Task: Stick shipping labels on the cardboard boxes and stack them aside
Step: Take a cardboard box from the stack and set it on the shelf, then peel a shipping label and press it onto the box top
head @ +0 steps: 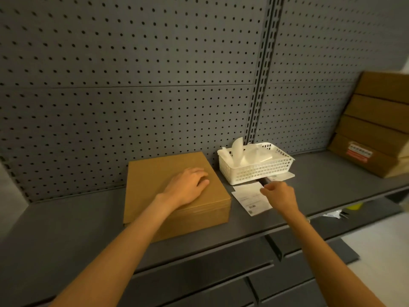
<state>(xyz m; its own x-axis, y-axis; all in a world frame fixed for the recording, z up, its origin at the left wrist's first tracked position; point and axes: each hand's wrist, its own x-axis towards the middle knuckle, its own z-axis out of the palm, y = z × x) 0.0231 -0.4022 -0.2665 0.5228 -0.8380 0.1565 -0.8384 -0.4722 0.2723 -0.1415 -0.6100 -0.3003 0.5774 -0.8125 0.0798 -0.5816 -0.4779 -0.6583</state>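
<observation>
A flat brown cardboard box (155, 176) lies on the grey shelf (66, 218), its top bare. My left hand (188, 185) rests flat on the lid near its right side. To the right of the box, white shipping labels (250, 199) lie loosely overlapped on the shelf. My right hand (278, 193) hovers over their right edge, fingers curled, fingertips pinching the top label's upper right corner. At the far right a stack of several cardboard boxes (376, 122) leans against the back wall; the lowest one carries a red and white label (359, 152).
A white plastic basket (256, 171) holding peeled backing sheets stands behind the labels, with another label tucked under its front edge. A grey pegboard wall (132, 85) backs the shelf. Drawers (199, 280) sit below the front edge. A lower shelf at right holds small scraps (336, 214).
</observation>
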